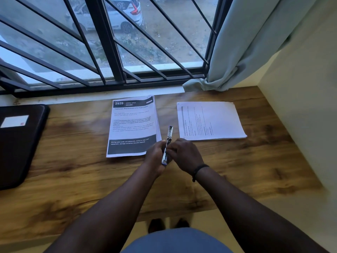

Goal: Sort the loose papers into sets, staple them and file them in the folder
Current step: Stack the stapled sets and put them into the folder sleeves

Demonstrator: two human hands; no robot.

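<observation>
Both hands meet over the near-centre desk: the left hand (155,154) grips the stapler (166,145), swung open, while the right hand (184,154) pinches at its hinge. Small, rigid, probably slick metal; best held by the body. The paper sets (132,125) beyond are light, floppy.

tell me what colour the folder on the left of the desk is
The folder is black with a white label, seen in the head view.

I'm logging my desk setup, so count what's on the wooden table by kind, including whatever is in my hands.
White printed paper stacks: 2
Silver metal stapler, held in both hands: 1
Black folder with white label: 1
Total: 4
</observation>
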